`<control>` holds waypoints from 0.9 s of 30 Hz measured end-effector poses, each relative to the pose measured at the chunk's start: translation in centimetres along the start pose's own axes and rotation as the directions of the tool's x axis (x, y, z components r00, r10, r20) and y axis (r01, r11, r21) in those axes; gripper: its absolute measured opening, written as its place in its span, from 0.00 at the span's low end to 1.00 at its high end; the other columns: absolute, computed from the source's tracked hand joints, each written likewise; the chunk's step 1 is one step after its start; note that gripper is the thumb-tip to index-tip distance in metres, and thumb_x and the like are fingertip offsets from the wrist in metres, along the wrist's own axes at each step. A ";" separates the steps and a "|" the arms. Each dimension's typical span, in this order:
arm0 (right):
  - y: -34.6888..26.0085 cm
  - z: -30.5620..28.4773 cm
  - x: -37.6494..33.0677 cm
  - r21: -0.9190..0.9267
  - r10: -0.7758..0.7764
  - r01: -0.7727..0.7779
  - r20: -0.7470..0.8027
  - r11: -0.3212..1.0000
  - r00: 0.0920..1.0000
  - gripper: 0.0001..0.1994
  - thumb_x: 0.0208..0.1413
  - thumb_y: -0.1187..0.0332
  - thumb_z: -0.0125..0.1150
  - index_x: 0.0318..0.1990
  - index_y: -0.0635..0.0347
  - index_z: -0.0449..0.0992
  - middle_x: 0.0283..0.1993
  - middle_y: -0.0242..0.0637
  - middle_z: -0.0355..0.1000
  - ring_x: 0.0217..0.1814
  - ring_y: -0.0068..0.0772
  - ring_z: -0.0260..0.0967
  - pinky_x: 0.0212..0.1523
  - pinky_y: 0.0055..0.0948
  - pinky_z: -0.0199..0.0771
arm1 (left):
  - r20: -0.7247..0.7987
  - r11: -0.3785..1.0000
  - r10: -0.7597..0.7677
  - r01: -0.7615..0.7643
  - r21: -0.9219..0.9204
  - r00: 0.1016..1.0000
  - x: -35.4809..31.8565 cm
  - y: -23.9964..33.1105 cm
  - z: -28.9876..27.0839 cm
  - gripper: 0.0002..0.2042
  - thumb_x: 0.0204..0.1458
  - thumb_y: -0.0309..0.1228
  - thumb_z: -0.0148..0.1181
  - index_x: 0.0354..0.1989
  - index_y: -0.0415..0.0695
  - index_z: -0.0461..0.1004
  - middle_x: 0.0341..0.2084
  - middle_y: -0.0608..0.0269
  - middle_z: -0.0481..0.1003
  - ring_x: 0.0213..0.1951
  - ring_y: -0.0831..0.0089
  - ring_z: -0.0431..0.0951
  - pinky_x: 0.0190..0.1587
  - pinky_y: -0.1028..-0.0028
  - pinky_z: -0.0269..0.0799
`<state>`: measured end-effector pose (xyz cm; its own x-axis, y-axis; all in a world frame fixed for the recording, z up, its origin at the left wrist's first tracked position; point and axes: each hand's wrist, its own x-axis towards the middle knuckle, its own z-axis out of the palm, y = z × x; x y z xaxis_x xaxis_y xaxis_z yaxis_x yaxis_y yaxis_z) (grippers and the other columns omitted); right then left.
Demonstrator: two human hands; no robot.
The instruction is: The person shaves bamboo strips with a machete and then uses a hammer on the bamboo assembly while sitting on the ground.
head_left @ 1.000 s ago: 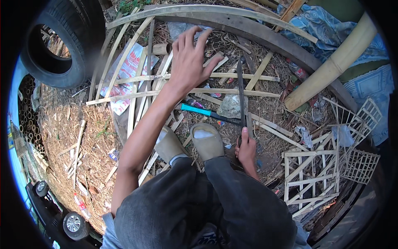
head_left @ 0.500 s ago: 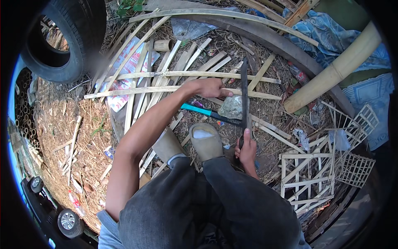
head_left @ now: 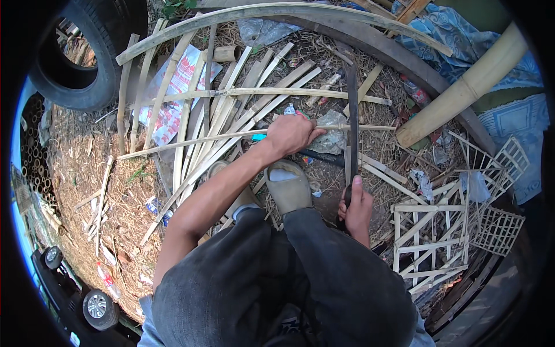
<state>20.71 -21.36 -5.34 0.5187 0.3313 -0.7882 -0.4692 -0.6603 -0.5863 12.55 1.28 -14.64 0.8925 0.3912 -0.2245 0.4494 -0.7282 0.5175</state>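
Note:
My left hand (head_left: 292, 134) is closed around a thin bamboo strip (head_left: 191, 142) that runs across the ground from left to right. My right hand (head_left: 357, 208) grips the handle of a long dark blade (head_left: 352, 124), which points away from me and crosses the strip's right end. Under my left hand lie a blue-handled tool (head_left: 260, 137) and a crumpled clear plastic bag (head_left: 332, 139). My foot in a grey shoe (head_left: 287, 186) rests just below the strip, between both hands.
Many split bamboo slats (head_left: 231, 110) lie fanned on straw-covered ground. A black tyre (head_left: 87, 52) sits at upper left, a thick bamboo pole (head_left: 462, 92) at upper right. Woven bamboo lattice frames (head_left: 439, 231) stand at right. A curved bamboo strip (head_left: 277, 11) arcs along the top.
My left hand has drawn back from the far slats, closed on a thin strip and pulled it nearer. The right hand keeps the blade almost still.

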 end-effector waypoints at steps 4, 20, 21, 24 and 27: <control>-0.9 -0.5 -1.9 0.126 -0.319 0.317 -0.006 0.940 0.948 0.28 0.70 0.45 0.43 0.23 0.59 0.64 0.14 0.27 0.59 0.13 0.18 0.55 0.15 0.21 0.54 | 0.016 1.000 -0.011 0.011 0.021 1.000 -0.1 0.2 0.1 0.25 0.63 0.54 0.48 0.29 0.42 0.76 0.18 0.49 0.77 0.24 0.50 0.80 0.26 0.53 0.75; -3.1 0.8 1.3 0.039 -0.396 0.397 -0.032 0.917 0.918 0.33 0.68 0.37 0.38 0.23 0.58 0.64 0.12 0.27 0.56 0.10 0.19 0.52 0.12 0.23 0.51 | -0.073 0.999 0.001 0.002 0.035 0.997 -0.4 1.0 0.8 0.23 0.63 0.51 0.49 0.31 0.42 0.78 0.18 0.50 0.77 0.24 0.51 0.81 0.27 0.54 0.76; 0.8 0.9 4.0 -0.229 -0.386 0.350 -0.132 0.908 0.913 0.33 0.67 0.37 0.39 0.21 0.57 0.63 0.12 0.27 0.56 0.10 0.19 0.52 0.12 0.24 0.51 | -0.070 1.000 0.010 -0.009 0.020 0.998 -0.3 1.4 1.0 0.23 0.63 0.51 0.49 0.31 0.42 0.78 0.18 0.50 0.77 0.24 0.51 0.81 0.27 0.54 0.76; 0.1 1.9 4.6 -0.339 -0.183 0.128 -0.135 0.932 0.974 0.34 0.67 0.36 0.39 0.20 0.57 0.63 0.12 0.27 0.55 0.10 0.20 0.52 0.12 0.24 0.51 | -0.110 0.999 0.016 -0.010 0.049 0.994 -0.5 0.5 1.6 0.23 0.63 0.51 0.49 0.31 0.43 0.78 0.17 0.50 0.77 0.24 0.51 0.81 0.26 0.54 0.75; -2.5 2.8 2.3 -0.128 -0.021 0.016 -0.040 0.992 0.999 0.34 0.67 0.37 0.39 0.19 0.56 0.62 0.11 0.27 0.55 0.09 0.20 0.52 0.11 0.24 0.51 | -0.089 0.999 -0.023 0.027 0.043 0.996 -1.7 -0.6 1.2 0.23 0.63 0.51 0.49 0.32 0.42 0.78 0.17 0.50 0.77 0.24 0.50 0.81 0.27 0.53 0.75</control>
<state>21.08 -17.04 -6.20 0.5565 0.3182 -0.7675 -0.3655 -0.7358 -0.5701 10.79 0.37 -15.53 0.8750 0.4562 -0.1620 0.4743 -0.7411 0.4751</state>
